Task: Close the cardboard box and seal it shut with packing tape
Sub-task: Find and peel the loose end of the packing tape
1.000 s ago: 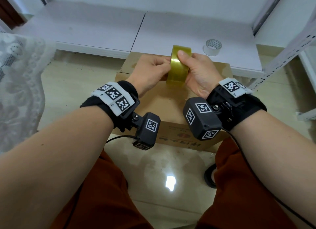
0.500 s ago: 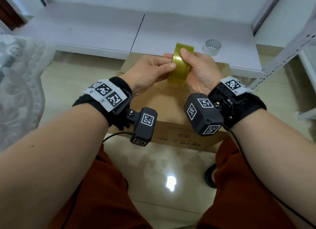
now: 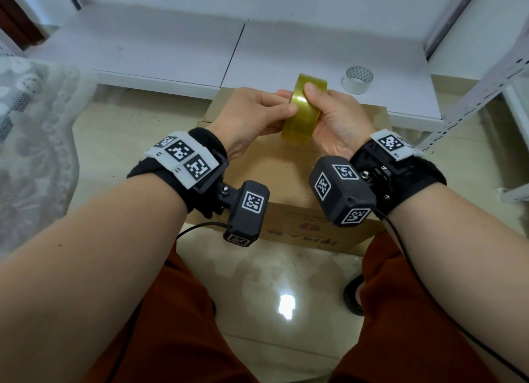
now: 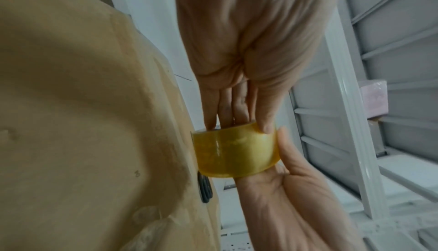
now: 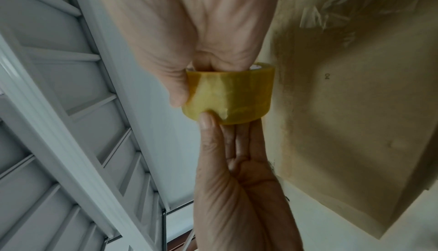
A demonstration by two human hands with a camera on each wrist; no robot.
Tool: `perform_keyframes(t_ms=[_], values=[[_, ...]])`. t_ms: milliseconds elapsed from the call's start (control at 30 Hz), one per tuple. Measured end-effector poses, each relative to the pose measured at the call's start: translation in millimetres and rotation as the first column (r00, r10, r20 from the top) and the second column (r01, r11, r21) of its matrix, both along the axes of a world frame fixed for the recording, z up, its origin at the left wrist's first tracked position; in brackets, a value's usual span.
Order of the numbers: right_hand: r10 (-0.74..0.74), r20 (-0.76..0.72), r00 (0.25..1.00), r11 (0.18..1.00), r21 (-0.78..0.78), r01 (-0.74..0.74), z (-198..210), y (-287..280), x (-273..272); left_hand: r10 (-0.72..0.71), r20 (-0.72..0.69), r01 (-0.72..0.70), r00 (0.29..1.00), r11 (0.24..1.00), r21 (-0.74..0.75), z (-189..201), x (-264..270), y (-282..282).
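Observation:
A yellow packing tape roll (image 3: 302,111) is held on edge above the brown cardboard box (image 3: 286,179), whose top flaps lie flat. My left hand (image 3: 283,105) pinches the roll from the left, thumb on its outer face. My right hand (image 3: 315,96) grips it from the right, thumb on top. In the left wrist view the left hand (image 4: 237,124) reaches the tape roll (image 4: 234,152) beside the box (image 4: 83,105). In the right wrist view the right hand (image 5: 189,90) has fingers curled into the tape roll (image 5: 234,94). No loose tape end shows.
A second, whitish tape roll (image 3: 359,79) stands on the low white platform (image 3: 171,48) behind the box. A white metal rack (image 3: 486,76) rises at the right, lace fabric (image 3: 31,142) lies at the left. Glossy tiled floor (image 3: 280,282) lies between my knees.
Both wrists have risen a little with the roll. My left thumb has slid onto the roll's outer face, and the roll has tilted slightly.

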State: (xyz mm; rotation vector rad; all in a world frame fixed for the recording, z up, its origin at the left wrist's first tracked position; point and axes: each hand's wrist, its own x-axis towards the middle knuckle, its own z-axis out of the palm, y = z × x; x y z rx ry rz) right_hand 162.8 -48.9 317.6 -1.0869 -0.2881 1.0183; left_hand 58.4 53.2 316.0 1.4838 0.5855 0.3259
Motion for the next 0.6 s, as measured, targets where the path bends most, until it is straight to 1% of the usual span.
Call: perform_keyframes(t_ms=[67,167,233,500,600], values=[[0.006,0.012,1.000,1.000,-0.003,-0.006,0.4,0.0,1.9,0.002,-0.008,-0.002,1.000,1.000,-0.012,1.0,0.1,1.6],[0.012,0.025,1.000,0.999,-0.039,-0.011,0.7,-0.4,4.5,-0.063,-0.021,0.063,0.998,0.998,-0.017,4.5,-2.7,4.1],[0.024,0.042,0.999,0.997,-0.070,-0.021,-0.7,-0.2,5.9,-0.076,-0.025,0.075,0.997,0.997,-0.016,6.0,-3.6,3.4],[0.088,0.147,0.985,0.985,-0.162,-0.064,-3.0,1.3,1.2,-0.055,-0.112,0.069,0.992,0.990,0.124,12.7,-7.1,0.0],[0.095,0.165,0.982,0.986,-0.150,-0.071,-4.7,0.8,2.7,-0.075,-0.132,0.092,0.988,0.987,0.130,13.5,-7.3,-2.2]])
